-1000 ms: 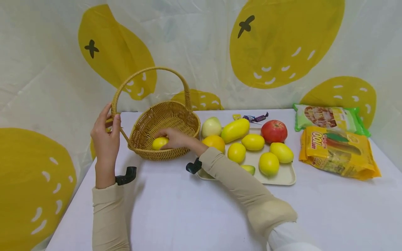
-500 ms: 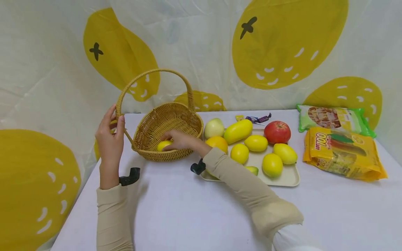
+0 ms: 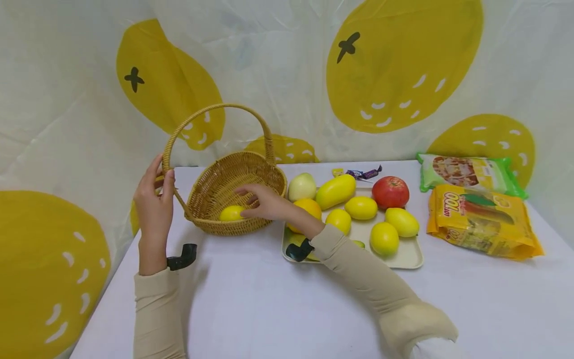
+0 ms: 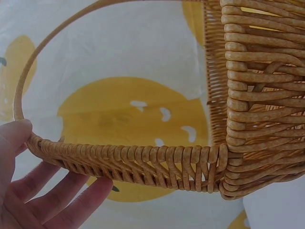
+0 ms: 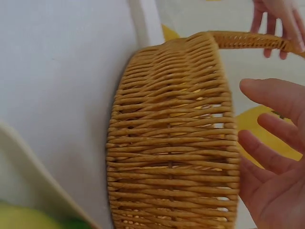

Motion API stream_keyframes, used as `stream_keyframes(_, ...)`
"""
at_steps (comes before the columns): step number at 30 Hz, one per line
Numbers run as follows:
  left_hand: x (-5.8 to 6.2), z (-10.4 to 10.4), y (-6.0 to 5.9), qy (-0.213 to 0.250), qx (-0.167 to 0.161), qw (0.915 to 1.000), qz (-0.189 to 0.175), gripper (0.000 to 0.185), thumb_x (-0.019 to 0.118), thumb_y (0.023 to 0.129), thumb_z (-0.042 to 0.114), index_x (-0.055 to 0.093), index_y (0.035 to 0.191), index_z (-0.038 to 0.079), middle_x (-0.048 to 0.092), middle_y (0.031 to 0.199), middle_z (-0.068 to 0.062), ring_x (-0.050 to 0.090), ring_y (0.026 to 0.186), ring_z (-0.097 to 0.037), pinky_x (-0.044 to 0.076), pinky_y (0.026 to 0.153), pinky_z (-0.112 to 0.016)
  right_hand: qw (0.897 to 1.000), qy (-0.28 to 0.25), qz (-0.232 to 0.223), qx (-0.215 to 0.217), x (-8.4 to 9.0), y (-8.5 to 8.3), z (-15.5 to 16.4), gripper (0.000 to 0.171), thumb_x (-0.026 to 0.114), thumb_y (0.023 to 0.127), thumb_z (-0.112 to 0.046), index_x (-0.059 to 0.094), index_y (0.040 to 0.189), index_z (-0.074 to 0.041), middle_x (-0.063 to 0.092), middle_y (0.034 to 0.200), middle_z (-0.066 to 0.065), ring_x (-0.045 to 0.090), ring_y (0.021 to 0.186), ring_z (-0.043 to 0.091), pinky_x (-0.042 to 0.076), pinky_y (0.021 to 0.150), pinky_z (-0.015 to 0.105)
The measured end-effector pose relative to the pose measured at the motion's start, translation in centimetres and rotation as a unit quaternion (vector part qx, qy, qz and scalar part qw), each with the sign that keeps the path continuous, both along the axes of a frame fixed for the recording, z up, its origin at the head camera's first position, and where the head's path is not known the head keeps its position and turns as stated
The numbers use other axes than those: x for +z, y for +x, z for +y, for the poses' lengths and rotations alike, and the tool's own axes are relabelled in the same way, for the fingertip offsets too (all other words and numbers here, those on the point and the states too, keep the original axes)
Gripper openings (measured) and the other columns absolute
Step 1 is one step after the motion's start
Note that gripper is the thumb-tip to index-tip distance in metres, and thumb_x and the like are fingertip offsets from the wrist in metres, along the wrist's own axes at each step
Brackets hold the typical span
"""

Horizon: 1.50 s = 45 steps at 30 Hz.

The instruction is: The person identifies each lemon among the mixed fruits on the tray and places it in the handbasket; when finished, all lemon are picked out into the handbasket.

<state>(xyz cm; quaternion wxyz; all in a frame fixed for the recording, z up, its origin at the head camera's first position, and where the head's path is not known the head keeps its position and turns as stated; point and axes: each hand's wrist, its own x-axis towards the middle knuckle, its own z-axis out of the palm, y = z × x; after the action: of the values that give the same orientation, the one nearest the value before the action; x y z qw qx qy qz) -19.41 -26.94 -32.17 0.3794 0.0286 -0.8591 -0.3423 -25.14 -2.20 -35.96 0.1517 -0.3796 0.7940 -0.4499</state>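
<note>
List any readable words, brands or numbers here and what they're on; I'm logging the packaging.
"OOLian", as best it reads, the last letters unsure: on the orange snack bag.
Green snack bag: print too small and blurred to read.
Candy wrappers behind the tray: nothing legible.
Fruit and basket: no text.

Left grip (image 3: 154, 199) upright with fingers curled, right grip (image 3: 264, 202) outstretched, fingers relaxed.

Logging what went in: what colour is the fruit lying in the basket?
Yellow. The fruit lies in the wicker basket by the right hand; head view shows it best.
</note>
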Motion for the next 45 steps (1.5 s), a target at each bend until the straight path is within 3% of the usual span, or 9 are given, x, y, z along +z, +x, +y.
stream_keyframes(4, -0.1, -0.1, 0.1, -0.005, 0.010, 0.9999, -0.013, 0.045, 0.053, 0.100, 0.036, 0.050, 0.144, 0.028, 0.066, 0.115, -0.014, 0.068, 0.098, -0.030, 0.048, 0.083, -0.011, 0.998, -0.059, 0.007, -0.002, 0.0, 1.3, 1.2, 0.050, 0.068, 0.090, -0.004, 0.051, 0.137, 0.000, 0.053, 0.137, 0.016, 0.058, 0.116, 0.035, 0.052, 0.094, 0.035)
stream_keyframes(9, 0.0, 0.1, 0.1, -0.011, 0.014, 0.9998, -0.011, 0.045, 0.053, 0.100, 0.035, 0.050, 0.144, 0.026, 0.066, 0.114, -0.015, 0.068, 0.097, -0.031, 0.055, 0.087, -0.030, 0.991, -0.125, 0.043, -0.014, 0.8, 3.1, 3.1, 0.034, 0.065, 0.091, -0.002, 0.061, 0.125, 0.001, 0.061, 0.125, 0.015, 0.063, 0.107, 0.031, 0.055, 0.088, 0.032)
stream_keyframes(11, 0.0, 0.1, 0.1, -0.015, 0.015, 0.9997, -0.007, 0.045, 0.053, 0.100, 0.035, 0.050, 0.144, 0.026, 0.066, 0.113, -0.016, 0.068, 0.097, -0.032, 0.054, 0.086, -0.029, 0.988, -0.141, 0.057, -0.016, 1.3, 3.9, 3.9, 0.029, 0.065, 0.092, -0.003, 0.064, 0.121, 0.000, 0.064, 0.120, 0.013, 0.064, 0.103, 0.026, 0.056, 0.085, 0.032)
stream_keyframes(16, 0.0, 0.1, 0.0, -0.016, 0.010, 0.9998, 0.003, 0.044, 0.053, 0.101, 0.035, 0.051, 0.144, 0.025, 0.066, 0.112, -0.017, 0.067, 0.095, -0.034, 0.041, 0.077, -0.004, 0.982, -0.159, 0.103, -0.019, 2.2, 5.6, 6.3, 0.021, 0.063, 0.092, -0.002, 0.068, 0.113, -0.001, 0.067, 0.113, 0.009, 0.062, 0.102, 0.018, 0.056, 0.084, 0.035)
stream_keyframes(24, -0.1, -0.1, 0.1, -0.013, 0.001, 0.9998, 0.016, 0.043, 0.054, 0.100, 0.032, 0.052, 0.142, 0.023, 0.066, 0.110, -0.019, 0.067, 0.094, -0.035, 0.037, 0.080, -0.002, 0.976, -0.165, 0.140, -0.029, 1.9, 7.9, 10.6, 0.021, 0.066, 0.089, 0.002, 0.071, 0.109, -0.002, 0.066, 0.115, 0.012, 0.060, 0.108, 0.018, 0.056, 0.083, 0.032)
stream_keyframes(30, 0.0, 0.0, 0.1, -0.017, 0.003, 0.9997, 0.015, 0.043, 0.054, 0.101, 0.032, 0.052, 0.143, 0.024, 0.066, 0.110, -0.019, 0.067, 0.095, -0.036, 0.036, 0.078, -0.002, 0.984, -0.104, 0.119, -0.086, 0.7, 7.7, 14.2, 0.024, 0.068, 0.087, 0.001, 0.069, 0.111, -0.002, 0.064, 0.118, 0.013, 0.059, 0.111, 0.025, 0.056, 0.085, 0.042)
stream_keyframes(35, -0.3, 0.2, 0.2, -0.019, 0.001, 0.9997, 0.017, 0.043, 0.054, 0.101, 0.030, 0.052, 0.143, 0.022, 0.066, 0.109, -0.020, 0.066, 0.094, -0.036, 0.033, 0.075, 0.000, 0.991, -0.015, 0.062, -0.119, -0.2, 7.2, 17.1, 0.028, 0.069, 0.089, -0.005, 0.066, 0.117, -0.004, 0.063, 0.122, 0.009, 0.057, 0.115, 0.030, 0.051, 0.093, 0.049)
stream_keyframes(41, 0.0, 0.0, 0.0, -0.022, 0.006, 0.9996, 0.015, 0.043, 0.053, 0.101, 0.032, 0.051, 0.143, 0.022, 0.065, 0.112, -0.020, 0.066, 0.096, -0.037, 0.033, 0.075, 0.000, 0.989, 0.081, 0.052, -0.116, -0.5, 6.0, 18.6, 0.029, 0.072, 0.088, -0.010, 0.068, 0.116, -0.006, 0.059, 0.128, 0.012, 0.052, 0.120, 0.032, 0.047, 0.098, 0.051)
stream_keyframes(45, 0.0, 0.1, 0.1, -0.018, 0.005, 0.9998, 0.012, 0.043, 0.053, 0.101, 0.031, 0.051, 0.144, 0.022, 0.064, 0.115, -0.020, 0.066, 0.097, -0.037, 0.033, 0.073, 0.001, 0.989, 0.100, 0.042, -0.105, -1.0, 5.5, 19.3, 0.029, 0.074, 0.084, -0.006, 0.069, 0.113, -0.005, 0.057, 0.129, 0.015, 0.049, 0.121, 0.034, 0.048, 0.097, 0.049)
